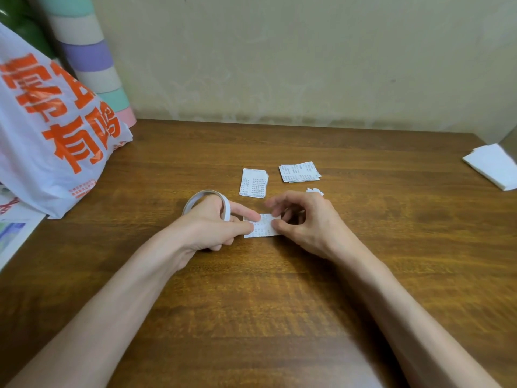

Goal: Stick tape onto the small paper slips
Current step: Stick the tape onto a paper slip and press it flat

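At frame centre, low at the surface (251, 303), the left hand (212, 228), a tape roll (195, 198) looped over its fingers, pinches the left edge of a paper slip (263, 226); the right hand (302, 222) pinches the slip's right edge.

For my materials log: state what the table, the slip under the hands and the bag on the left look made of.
Table: wood or wood-look laminate; brown grain, low sheen.
Slip: thin white paper, matte, with fine print.
Bag: probably thin plastic film; glossy, crinkled, orange lettering.
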`<action>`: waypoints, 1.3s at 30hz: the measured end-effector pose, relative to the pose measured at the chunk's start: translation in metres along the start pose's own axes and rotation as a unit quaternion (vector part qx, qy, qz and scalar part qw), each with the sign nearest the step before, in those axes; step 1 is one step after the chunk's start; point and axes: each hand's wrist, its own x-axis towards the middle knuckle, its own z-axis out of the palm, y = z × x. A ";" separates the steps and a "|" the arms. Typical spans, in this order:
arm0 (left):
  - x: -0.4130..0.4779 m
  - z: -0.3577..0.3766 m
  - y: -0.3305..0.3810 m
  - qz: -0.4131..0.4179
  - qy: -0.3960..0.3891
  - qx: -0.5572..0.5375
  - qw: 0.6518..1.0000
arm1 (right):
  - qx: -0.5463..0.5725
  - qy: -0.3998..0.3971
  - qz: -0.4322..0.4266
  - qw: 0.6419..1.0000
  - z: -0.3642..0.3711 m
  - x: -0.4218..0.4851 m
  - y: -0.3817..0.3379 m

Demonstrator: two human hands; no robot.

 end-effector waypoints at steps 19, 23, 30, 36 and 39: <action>-0.004 0.002 0.003 -0.014 0.011 0.004 1.000 | -0.008 -0.001 0.001 1.000 0.000 0.001 0.000; -0.003 0.002 0.003 -0.013 0.012 0.004 1.000 | -0.009 0.000 0.004 1.000 0.001 0.000 -0.001; -0.003 0.001 0.002 -0.013 0.008 0.000 1.000 | 0.004 0.017 0.017 1.000 0.006 -0.001 -0.004; -0.005 0.000 0.002 -0.015 0.007 -0.005 1.000 | -0.018 0.040 0.018 0.999 0.012 0.001 -0.004; -0.005 0.000 0.002 -0.009 0.004 -0.001 1.000 | -0.032 0.037 0.020 0.999 0.012 0.001 -0.004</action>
